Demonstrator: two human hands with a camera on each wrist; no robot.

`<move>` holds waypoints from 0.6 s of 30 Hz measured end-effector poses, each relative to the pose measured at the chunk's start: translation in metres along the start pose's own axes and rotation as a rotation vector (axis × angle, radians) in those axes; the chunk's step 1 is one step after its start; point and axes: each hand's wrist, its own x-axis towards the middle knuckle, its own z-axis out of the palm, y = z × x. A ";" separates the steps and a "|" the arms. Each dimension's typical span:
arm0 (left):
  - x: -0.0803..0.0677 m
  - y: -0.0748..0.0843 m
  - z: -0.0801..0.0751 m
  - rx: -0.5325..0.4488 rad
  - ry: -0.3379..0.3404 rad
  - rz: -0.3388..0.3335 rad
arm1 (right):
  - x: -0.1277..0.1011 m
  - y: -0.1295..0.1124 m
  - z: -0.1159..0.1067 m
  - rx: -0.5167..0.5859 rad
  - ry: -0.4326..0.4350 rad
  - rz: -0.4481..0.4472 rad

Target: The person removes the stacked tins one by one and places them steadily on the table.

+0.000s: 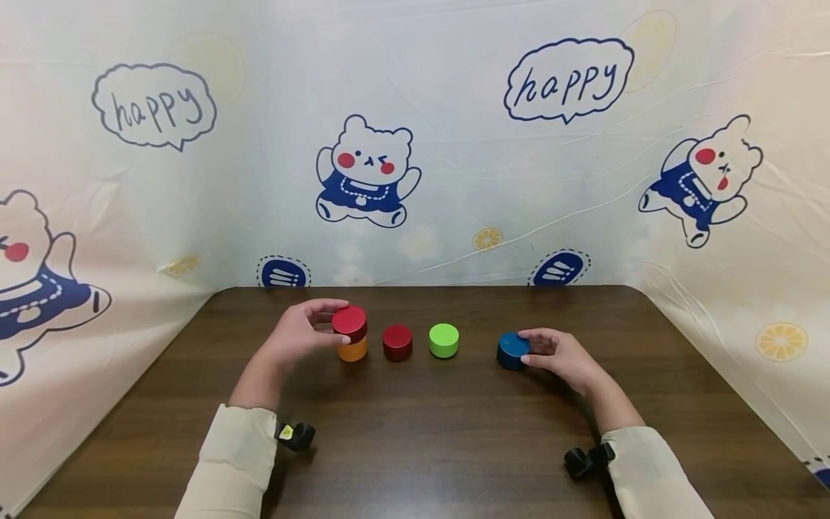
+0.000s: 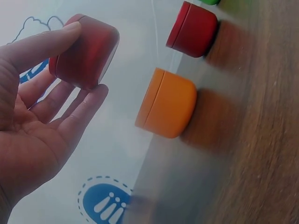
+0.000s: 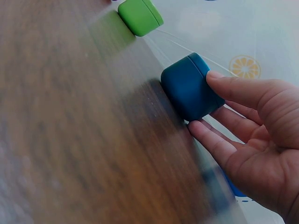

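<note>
In the head view, my left hand (image 1: 300, 337) pinches a small red round lidded tin (image 1: 349, 322) between thumb and fingers. The left wrist view has this red tin (image 2: 86, 52) off the table, with a gap between it and an orange round tin (image 2: 168, 105). From the head, it overlaps the top of the orange tin (image 1: 353, 350). On the right, my right hand (image 1: 563, 357) grips a blue round tin (image 1: 512, 351), thumb on the near side and fingers round the far side. The blue tin (image 3: 189, 88) is at the tabletop in the right wrist view.
A second red tin (image 1: 398, 342) and a light green tin (image 1: 444, 340) stand between the hands in the same row. The brown wooden table (image 1: 415, 432) ends at a printed cloth backdrop (image 1: 454, 180) behind. Small black cameras (image 1: 298, 436) are strapped to both wrists.
</note>
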 end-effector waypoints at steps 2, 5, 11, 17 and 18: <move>-0.001 0.000 -0.002 0.000 0.006 0.000 | 0.000 0.000 0.000 0.000 0.002 -0.001; -0.001 -0.001 -0.006 -0.001 0.012 -0.004 | 0.000 0.000 0.000 0.000 0.003 0.000; -0.003 -0.005 -0.013 0.010 0.020 -0.007 | 0.000 0.000 0.000 -0.001 0.003 0.001; -0.004 -0.009 -0.019 0.009 0.026 -0.025 | 0.000 0.000 0.001 0.003 0.005 0.000; -0.004 -0.009 -0.019 0.005 0.028 -0.028 | 0.000 0.000 0.001 0.005 0.005 0.000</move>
